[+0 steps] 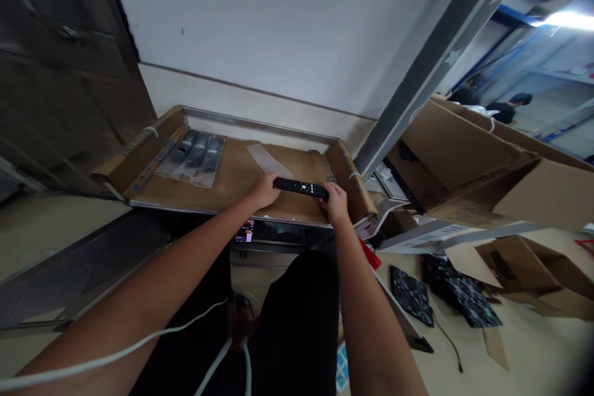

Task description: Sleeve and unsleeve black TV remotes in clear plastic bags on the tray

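Observation:
A black remote control [301,187] lies level between my two hands, its button side facing up, just over the cardboard-lined bench. Its left end is pinched in the fingers of my left hand [266,190]. My right hand [336,203] grips the other end, thumb along the edge. Just behind the remote, a clear plastic sleeve [266,159] lies flat on the cardboard [236,167]. To the left, several more remotes in clear sleeves [197,158] rest side by side.
Raised cardboard flaps [352,182] border the bench's sides. A phone with a lit screen [244,231] sits below the front edge. Large open cartons [468,154] stand at right, with black patterned packages [411,294] on the floor. White cables [153,337] cross my lap. People [505,108] are far right.

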`<action>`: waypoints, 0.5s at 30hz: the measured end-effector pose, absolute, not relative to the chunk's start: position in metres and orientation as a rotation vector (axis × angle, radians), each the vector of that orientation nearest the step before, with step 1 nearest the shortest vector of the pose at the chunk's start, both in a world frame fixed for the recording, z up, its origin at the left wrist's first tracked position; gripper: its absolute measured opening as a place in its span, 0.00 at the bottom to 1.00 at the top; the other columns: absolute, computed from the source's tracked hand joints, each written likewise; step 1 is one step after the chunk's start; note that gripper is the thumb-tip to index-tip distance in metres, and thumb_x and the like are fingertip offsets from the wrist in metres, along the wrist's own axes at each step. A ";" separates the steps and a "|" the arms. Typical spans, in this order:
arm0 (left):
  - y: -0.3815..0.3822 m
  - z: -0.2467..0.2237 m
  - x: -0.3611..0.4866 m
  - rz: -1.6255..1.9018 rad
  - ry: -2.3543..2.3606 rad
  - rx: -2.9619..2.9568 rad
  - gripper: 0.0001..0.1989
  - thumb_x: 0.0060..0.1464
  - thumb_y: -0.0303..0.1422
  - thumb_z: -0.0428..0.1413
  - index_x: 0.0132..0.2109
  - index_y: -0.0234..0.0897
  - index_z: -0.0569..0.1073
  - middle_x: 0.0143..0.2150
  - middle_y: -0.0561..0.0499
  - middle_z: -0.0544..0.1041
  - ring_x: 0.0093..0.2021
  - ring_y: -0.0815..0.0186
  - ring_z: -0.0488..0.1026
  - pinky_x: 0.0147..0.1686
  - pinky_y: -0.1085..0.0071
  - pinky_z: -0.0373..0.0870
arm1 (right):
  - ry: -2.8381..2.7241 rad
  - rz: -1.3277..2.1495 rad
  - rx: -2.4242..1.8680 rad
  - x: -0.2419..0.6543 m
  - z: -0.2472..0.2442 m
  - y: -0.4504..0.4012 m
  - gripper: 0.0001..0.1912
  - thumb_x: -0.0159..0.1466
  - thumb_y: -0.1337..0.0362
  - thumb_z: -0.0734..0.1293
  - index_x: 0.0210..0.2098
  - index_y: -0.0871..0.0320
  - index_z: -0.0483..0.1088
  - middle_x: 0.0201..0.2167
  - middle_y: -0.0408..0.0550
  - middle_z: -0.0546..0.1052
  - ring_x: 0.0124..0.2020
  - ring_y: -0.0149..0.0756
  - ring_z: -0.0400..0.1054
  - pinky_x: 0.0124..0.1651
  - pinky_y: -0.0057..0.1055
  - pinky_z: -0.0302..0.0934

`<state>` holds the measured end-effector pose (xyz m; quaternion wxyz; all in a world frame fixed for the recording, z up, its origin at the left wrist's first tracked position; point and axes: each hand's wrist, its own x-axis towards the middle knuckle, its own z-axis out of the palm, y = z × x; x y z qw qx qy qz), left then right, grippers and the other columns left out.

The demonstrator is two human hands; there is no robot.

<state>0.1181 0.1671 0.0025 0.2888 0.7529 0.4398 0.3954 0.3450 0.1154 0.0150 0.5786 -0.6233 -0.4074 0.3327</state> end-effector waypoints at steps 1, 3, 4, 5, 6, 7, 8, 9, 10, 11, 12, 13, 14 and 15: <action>0.169 0.001 0.118 1.084 1.136 1.980 0.10 0.52 0.18 0.56 0.39 0.34 0.77 0.36 0.49 0.79 0.36 0.64 0.75 0.37 0.71 0.68 | -0.928 0.792 -1.450 0.344 0.015 0.116 0.15 0.50 0.51 0.64 0.31 0.56 0.67 0.22 0.38 0.65 0.17 0.28 0.58 0.16 0.24 0.47; 0.173 -0.004 0.117 1.139 1.072 1.911 0.10 0.54 0.19 0.54 0.39 0.33 0.76 0.36 0.49 0.80 0.36 0.64 0.75 0.38 0.71 0.69 | -0.877 0.819 -1.429 0.344 0.014 0.116 0.15 0.50 0.52 0.65 0.30 0.56 0.67 0.22 0.38 0.65 0.17 0.28 0.58 0.16 0.24 0.45; 0.175 -0.006 0.117 1.163 1.055 1.875 0.09 0.54 0.19 0.54 0.39 0.33 0.76 0.36 0.49 0.80 0.36 0.65 0.76 0.38 0.71 0.70 | -0.872 0.822 -1.423 0.344 0.014 0.116 0.15 0.50 0.52 0.65 0.30 0.56 0.67 0.21 0.37 0.64 0.17 0.28 0.57 0.16 0.24 0.44; 0.177 -0.008 0.116 1.182 1.042 1.842 0.09 0.54 0.19 0.54 0.40 0.33 0.76 0.36 0.48 0.80 0.36 0.65 0.76 0.39 0.70 0.71 | -0.880 0.817 -1.421 0.345 0.013 0.116 0.15 0.50 0.52 0.65 0.30 0.56 0.67 0.21 0.37 0.64 0.17 0.28 0.57 0.16 0.24 0.44; 0.179 -0.009 0.116 1.193 1.033 1.815 0.09 0.55 0.19 0.54 0.40 0.33 0.76 0.36 0.48 0.80 0.37 0.65 0.76 0.40 0.70 0.71 | -0.891 0.811 -1.419 0.345 0.012 0.115 0.14 0.50 0.52 0.65 0.29 0.56 0.67 0.20 0.37 0.64 0.17 0.28 0.56 0.16 0.24 0.44; 0.181 -0.011 0.116 1.200 1.032 1.795 0.09 0.55 0.19 0.54 0.40 0.33 0.76 0.36 0.48 0.80 0.37 0.65 0.76 0.40 0.69 0.72 | -0.898 0.806 -1.418 0.346 0.012 0.115 0.14 0.50 0.51 0.65 0.29 0.56 0.67 0.20 0.37 0.64 0.17 0.28 0.56 0.16 0.24 0.45; 0.182 -0.012 0.116 1.204 1.036 1.782 0.09 0.55 0.19 0.54 0.40 0.33 0.76 0.36 0.48 0.80 0.37 0.65 0.76 0.41 0.69 0.72 | -0.901 0.798 -1.417 0.346 0.011 0.115 0.14 0.50 0.51 0.65 0.28 0.56 0.67 0.20 0.37 0.63 0.17 0.28 0.56 0.16 0.25 0.45; 0.183 -0.013 0.115 1.205 1.040 1.778 0.08 0.55 0.19 0.54 0.40 0.33 0.75 0.36 0.48 0.80 0.37 0.65 0.76 0.41 0.69 0.72 | -0.903 0.788 -1.416 0.347 0.010 0.116 0.14 0.50 0.51 0.65 0.28 0.56 0.67 0.19 0.36 0.63 0.17 0.28 0.56 0.16 0.25 0.46; 0.184 -0.013 0.115 1.204 1.041 1.777 0.08 0.55 0.20 0.54 0.40 0.33 0.75 0.36 0.48 0.79 0.37 0.65 0.76 0.41 0.69 0.73 | -0.905 0.776 -1.415 0.347 0.009 0.116 0.14 0.50 0.51 0.65 0.28 0.56 0.67 0.19 0.36 0.62 0.17 0.28 0.56 0.17 0.25 0.47; 0.185 -0.013 0.115 1.206 1.041 1.775 0.08 0.55 0.20 0.55 0.40 0.33 0.75 0.36 0.48 0.79 0.36 0.65 0.76 0.41 0.69 0.73 | -0.910 0.760 -1.415 0.347 0.008 0.116 0.14 0.51 0.51 0.65 0.27 0.56 0.67 0.19 0.36 0.62 0.17 0.28 0.56 0.17 0.25 0.48; 0.185 -0.014 0.115 1.210 1.043 1.773 0.07 0.56 0.21 0.55 0.40 0.33 0.75 0.36 0.48 0.79 0.36 0.65 0.76 0.41 0.69 0.73 | -0.918 0.741 -1.415 0.347 0.007 0.117 0.14 0.51 0.51 0.65 0.27 0.56 0.67 0.19 0.36 0.62 0.18 0.28 0.56 0.17 0.25 0.49; 0.185 -0.014 0.115 1.215 1.045 1.773 0.07 0.56 0.21 0.55 0.40 0.33 0.75 0.36 0.48 0.79 0.37 0.65 0.76 0.41 0.69 0.73 | -0.929 0.719 -1.416 0.348 0.006 0.117 0.14 0.51 0.51 0.65 0.27 0.56 0.67 0.20 0.37 0.63 0.19 0.28 0.56 0.18 0.25 0.50; 0.184 -0.014 0.115 1.221 1.049 1.773 0.06 0.56 0.22 0.55 0.39 0.33 0.75 0.36 0.47 0.79 0.37 0.65 0.76 0.41 0.68 0.73 | -0.940 0.696 -1.416 0.348 0.005 0.117 0.15 0.51 0.51 0.65 0.27 0.57 0.67 0.21 0.37 0.63 0.20 0.29 0.57 0.19 0.25 0.52; 0.184 -0.014 0.115 1.226 1.054 1.774 0.06 0.56 0.22 0.55 0.39 0.33 0.75 0.37 0.47 0.79 0.37 0.65 0.76 0.41 0.68 0.73 | -0.948 0.675 -1.417 0.348 0.004 0.118 0.15 0.51 0.51 0.65 0.27 0.57 0.68 0.22 0.38 0.64 0.21 0.29 0.57 0.20 0.25 0.53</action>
